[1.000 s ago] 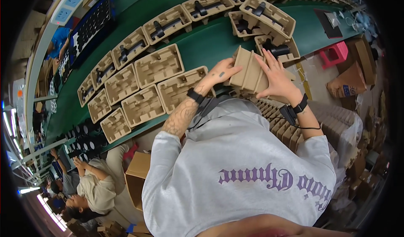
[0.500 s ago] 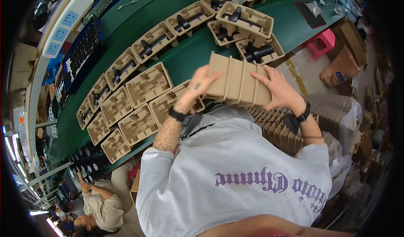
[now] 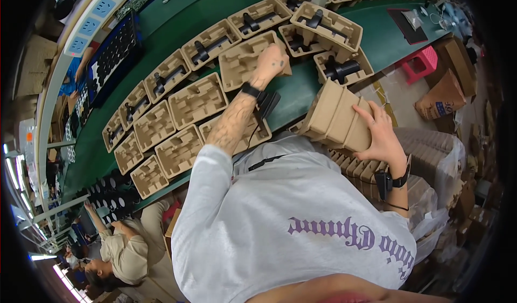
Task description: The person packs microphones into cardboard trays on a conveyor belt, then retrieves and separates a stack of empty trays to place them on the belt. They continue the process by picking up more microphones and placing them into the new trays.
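My left hand (image 3: 271,65) is closed on the right end of a brown molded-pulp tray (image 3: 237,63). This tray lies on the green table, beside the row of trays holding black parts, and its compartments hold nothing. Close to my body, my right hand (image 3: 381,133) grips a nested stack of similar pulp trays (image 3: 335,112), tilted, with fingers over its side and thumb at the lower edge. Several bare trays (image 3: 198,99) sit to the left of my left forearm.
Trays with black parts (image 3: 210,45) line the table's far side. Ahead, one tray (image 3: 328,25) rests on others. By my right side stand more nested trays (image 3: 353,168). A pink stool (image 3: 420,65) is on the floor; another person (image 3: 126,244) sits at lower left.
My left hand has left the stack and moved forward, and a pulp tray now lies on the table under it. My right hand keeps the stack, shifted slightly right and tilted.
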Demonstrator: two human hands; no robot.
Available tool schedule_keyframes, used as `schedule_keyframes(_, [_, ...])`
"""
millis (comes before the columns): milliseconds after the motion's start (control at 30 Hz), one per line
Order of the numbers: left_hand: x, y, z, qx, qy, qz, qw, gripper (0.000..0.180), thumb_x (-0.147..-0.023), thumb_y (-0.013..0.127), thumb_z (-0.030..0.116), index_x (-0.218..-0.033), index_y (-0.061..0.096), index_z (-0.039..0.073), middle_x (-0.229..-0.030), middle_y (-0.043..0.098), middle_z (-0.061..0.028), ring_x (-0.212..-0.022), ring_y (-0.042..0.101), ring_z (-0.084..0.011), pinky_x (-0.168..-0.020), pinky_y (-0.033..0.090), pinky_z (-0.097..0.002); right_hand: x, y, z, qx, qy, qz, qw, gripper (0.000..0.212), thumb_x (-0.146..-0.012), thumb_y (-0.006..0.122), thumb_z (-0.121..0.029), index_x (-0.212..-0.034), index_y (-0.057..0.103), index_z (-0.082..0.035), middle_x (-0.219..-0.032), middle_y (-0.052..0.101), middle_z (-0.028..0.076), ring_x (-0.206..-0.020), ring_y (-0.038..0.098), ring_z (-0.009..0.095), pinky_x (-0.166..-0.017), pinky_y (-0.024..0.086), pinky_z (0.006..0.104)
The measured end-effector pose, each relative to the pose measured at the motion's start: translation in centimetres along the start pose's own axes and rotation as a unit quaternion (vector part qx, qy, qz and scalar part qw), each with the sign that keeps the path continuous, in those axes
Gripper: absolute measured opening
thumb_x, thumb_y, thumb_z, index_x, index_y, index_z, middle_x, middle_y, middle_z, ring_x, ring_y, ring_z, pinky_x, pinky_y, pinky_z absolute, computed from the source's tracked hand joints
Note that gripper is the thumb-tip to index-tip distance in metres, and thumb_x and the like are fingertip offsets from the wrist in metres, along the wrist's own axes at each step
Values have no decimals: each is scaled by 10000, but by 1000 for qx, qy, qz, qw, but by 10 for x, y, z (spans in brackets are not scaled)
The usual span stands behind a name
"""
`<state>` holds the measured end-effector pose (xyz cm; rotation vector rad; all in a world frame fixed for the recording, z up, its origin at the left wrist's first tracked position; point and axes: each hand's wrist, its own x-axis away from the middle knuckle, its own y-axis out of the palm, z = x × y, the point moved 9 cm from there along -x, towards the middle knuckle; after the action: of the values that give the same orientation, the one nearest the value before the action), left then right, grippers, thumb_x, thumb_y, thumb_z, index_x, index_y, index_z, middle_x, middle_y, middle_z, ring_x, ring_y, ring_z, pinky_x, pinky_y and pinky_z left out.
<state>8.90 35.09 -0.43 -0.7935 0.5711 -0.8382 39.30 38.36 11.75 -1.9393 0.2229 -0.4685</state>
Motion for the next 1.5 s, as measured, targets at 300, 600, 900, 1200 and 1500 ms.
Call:
schedule_keyframes(300, [-18, 75, -60, 40, -89, -52, 994, 902, -817, 613, 426, -1241, 239, -277, -574, 589, -196, -509, 588, -292, -496, 492, -370, 0, 5, -5, 17, -23, -5, 1000, 1044, -396, 769, -282, -1356, 367, -200, -1319, 322, 247, -1228, 316, 429, -1048, 248, 470])
schedule_keyframes(600, [133, 54, 117, 515, -93, -355, 775, 400, -869, 603, 343, -1041, 612, -18, -883, 652, -51, -758, 606, -113, -683, 490, -245, -5, -9, -14, 19, -35, -8, 999, 994, -403, 754, -257, -1335, 412, -208, -1311, 334, 237, -1191, 348, 420, -1023, 277, 462])
schedule_keyframes(900, [127, 7, 117, 631, -171, -241, 717, 264, -870, 591, 177, -1021, 622, -38, -893, 660, -59, -767, 611, -95, -677, 496, -238, -2, -39, -19, 8, -48, -12, 999, 973, -387, 750, -272, -1307, 442, -194, -1310, 330, 242, -1202, 337, 429, -1024, 287, 459])
schedule_keyframes(1200, [102, -4, 107, 555, -151, -266, 773, 279, -860, 580, 152, -1048, 592, -54, -927, 659, -81, -785, 613, -117, -698, 493, -252, 20, -43, 9, -18, 23, -20, 999, 971, -379, 758, -238, -1296, 442, -189, -1341, 302, 262, -1237, 309, 430, -1038, 273, 465])
schedule_keyframes(1500, [109, -16, 87, 541, -159, -191, 803, 282, -865, 603, 185, -1026, 586, -46, -919, 646, -64, -787, 586, -92, -701, 478, -240, 114, -139, 86, -124, 94, 296, 942, 997, -471, 776, -375, -1339, 378, -91, -1363, 329, 169, -1276, 337, 304, -1041, 293, 410])
